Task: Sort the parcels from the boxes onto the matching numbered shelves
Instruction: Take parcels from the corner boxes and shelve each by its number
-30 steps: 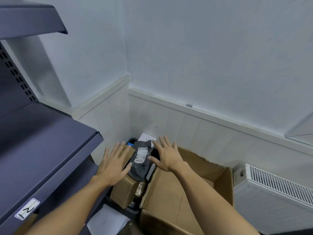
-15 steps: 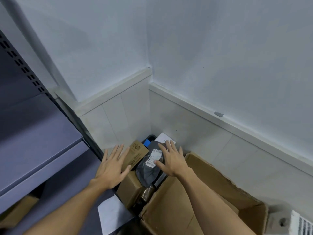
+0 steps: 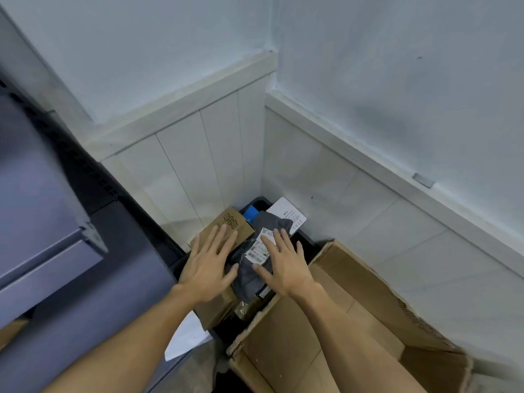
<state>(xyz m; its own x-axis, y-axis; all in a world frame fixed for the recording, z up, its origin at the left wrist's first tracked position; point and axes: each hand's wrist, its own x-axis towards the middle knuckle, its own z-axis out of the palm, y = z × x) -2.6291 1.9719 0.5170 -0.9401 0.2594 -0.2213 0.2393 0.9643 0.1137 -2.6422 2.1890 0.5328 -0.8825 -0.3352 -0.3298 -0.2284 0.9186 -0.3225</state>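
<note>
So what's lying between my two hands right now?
The head view shows a dark grey bagged parcel between the left hand and the right hand.

Both bare forearms reach forward, drawing closer together toward the grey parcel (image 3: pixel 273 222). The left hand (image 3: pixel 208 265) is flat, palm down, fingers straight and slightly spread, just left of the parcel. The right hand (image 3: pixel 283 265) is likewise flat, its straight fingers over the parcel's right part.

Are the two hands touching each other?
Apart. The head view shows the left hand and the right hand side by side, with a strip of the grey bag visible between their thumbs.
</note>
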